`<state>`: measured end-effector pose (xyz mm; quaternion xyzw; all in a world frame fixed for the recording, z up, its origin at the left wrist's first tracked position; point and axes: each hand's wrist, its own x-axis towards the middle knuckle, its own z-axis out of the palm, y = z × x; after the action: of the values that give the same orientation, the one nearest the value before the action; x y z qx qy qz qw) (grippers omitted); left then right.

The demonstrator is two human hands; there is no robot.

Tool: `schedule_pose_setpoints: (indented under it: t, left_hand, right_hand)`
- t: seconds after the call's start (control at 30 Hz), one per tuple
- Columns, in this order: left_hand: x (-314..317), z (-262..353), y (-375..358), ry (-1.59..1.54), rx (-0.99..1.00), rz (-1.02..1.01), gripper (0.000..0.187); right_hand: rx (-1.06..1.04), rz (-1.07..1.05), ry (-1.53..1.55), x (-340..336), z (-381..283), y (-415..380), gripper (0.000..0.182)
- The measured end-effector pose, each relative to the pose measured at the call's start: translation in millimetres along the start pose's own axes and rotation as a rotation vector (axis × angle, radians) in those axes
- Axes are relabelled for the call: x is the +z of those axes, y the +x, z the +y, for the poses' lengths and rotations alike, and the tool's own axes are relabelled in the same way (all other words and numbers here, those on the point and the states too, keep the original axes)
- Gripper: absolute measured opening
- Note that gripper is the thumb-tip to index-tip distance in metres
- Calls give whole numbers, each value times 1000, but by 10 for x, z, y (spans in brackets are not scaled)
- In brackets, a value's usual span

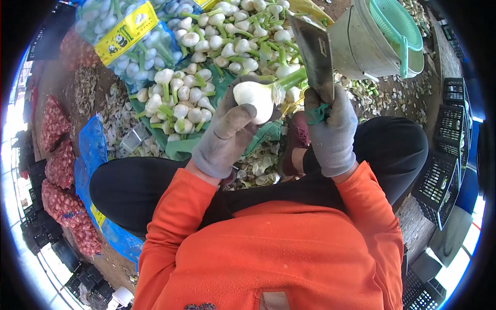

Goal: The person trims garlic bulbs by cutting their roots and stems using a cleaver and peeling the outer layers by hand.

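Observation:
My left hand (225,129), in a grey glove, is closed around a white garlic bulb (253,99). The bulb's green stalk points up and to the right, ending close to the blade of a cleaver (316,54). The cleaver's handle is inside my gloved right hand (333,129), where a scrap of green cloth or plastic (317,113) also shows. Ahead of my hands is a large heap of garlic bulbs (243,33) with green stems. A smaller pile of bulbs (181,101) sits left of my left hand, on green sheeting (178,147).
A bucket (354,44) holding a green plastic strainer (395,20) stands front right. Filled blue bags (129,51) lie front left. Red net sacks (59,165) line the left, black crates (439,170) the right. Peelings (263,168) litter the ground.

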<state>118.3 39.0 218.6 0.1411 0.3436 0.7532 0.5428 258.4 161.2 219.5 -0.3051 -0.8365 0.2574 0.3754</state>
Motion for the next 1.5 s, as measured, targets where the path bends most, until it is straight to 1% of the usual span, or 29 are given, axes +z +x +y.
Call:
schedule_pose_setpoints:
  t: [0.1, 0.13, 0.17, 0.2, 0.23, 0.27, 0.33, 0.37, 0.4, 0.43, 0.47, 0.5, 0.53, 0.57, 0.63, 0.67, 0.77, 0.83, 0.87, 0.97, 1.0, 1.1, 1.13, 1.23, 1.27, 1.37, 1.4, 1.47, 1.5]
  left_hand:
    - [-18, -23, 57, -7, -77, -27, 59]
    - [-2, -55, 65, -38, -24, 2, 58]
    - [-19, -29, 60, -99, -14, -61, 57]
    - [-56, 34, 60, -159, -1, -127, 57]
    - [-77, 91, 80, -215, 17, -196, 56]
    - [-41, 164, 77, -126, 81, -173, 52]
    - [-200, 245, 119, -67, 87, -28, 50]
    - [-321, 248, 157, -44, 86, 51, 49]
    - [-483, 190, 192, -55, 87, 133, 48]
    - [-655, 131, 206, -48, 67, 181, 47]
    - [-729, 105, 207, -141, 13, 212, 46]
    - [-793, 84, 224, -232, -35, 242, 46]
    - [-930, 23, 234, -249, -65, 263, 45]
    - [-1051, -36, 237, -180, -77, 324, 44]
    - [-1259, -122, 256, -47, -94, 437, 43]
    - [-1357, -145, 255, 27, -130, 507, 43]
    - [-1697, -297, 275, 765, -225, 549, 48]
    - [-1867, -416, 326, 1316, -265, 421, 52]
    - [-1936, -469, 355, 1587, -277, 337, 55]
    - [-1880, -586, 472, 1996, -421, 289, 50]
    - [-1831, -587, 507, 2108, -496, 294, 49]
    - [-1727, -649, 684, 2208, -316, 108, 51]
    - [-1650, -716, 766, 2215, -217, 17, 53]
    - [-1455, -949, 1015, 2085, -314, -63, 60]
    - [-1551, -1072, 1112, 2102, -385, -113, 61]
    - [-1702, -1244, 1229, 2154, -354, -110, 51]
    - [-1580, -1142, 1214, 2115, -412, -109, 47]
    - [-1494, -1043, 1052, 2007, -396, 1, 42]
    - [-1496, -953, 1011, 1963, -383, 57, 41]
  right_hand:
    - [6, -9, -6, 24, 79, 5, 20]
    - [17, -25, -23, 45, 108, -13, 19]
    - [31, -41, -40, 62, 131, -47, 18]
    - [59, -159, -50, 69, 163, -83, 18]
    - [122, -300, -2, 180, 392, -204, 23]
    - [440, -399, 189, 243, 546, -315, 26]
    - [782, -403, 455, 278, 437, -257, 31]
    - [817, -301, 524, 196, 338, -186, 33]
    - [932, -277, 668, 49, 194, -13, 27]
    - [688, -295, 488, -51, 162, 44, 21]
    - [831, -187, 563, -96, 176, 136, 22]
    - [813, -156, 619, -170, 170, 178, 17]
    - [794, -126, 675, -244, 163, 218, 15]
    - [792, -176, 598, -332, 74, 285, 17]
    - [779, -119, 667, -297, 159, 268, 22]
    - [791, -137, 669, -278, 146, 266, 22]
    - [820, -163, 690, -308, 145, 277, 23]
    - [804, -173, 719, -348, 176, 271, 22]
    - [809, -140, 716, -346, 121, 290, 21]
    - [804, -128, 702, -355, 174, 286, 21]
    - [812, -127, 704, -354, 193, 286, 21]
    - [840, -139, 718, -314, 230, 292, 22]
    - [849, -138, 727, -298, 236, 295, 22]
    - [861, -147, 706, -275, 228, 320, 22]
    - [863, -156, 692, -268, 217, 324, 22]
    - [882, -170, 662, -259, 169, 301, 23]
    - [894, -162, 649, -241, 191, 282, 23]
    - [909, -144, 638, -187, 246, 250, 24]
    - [934, -184, 626, -202, 229, 272, 24]
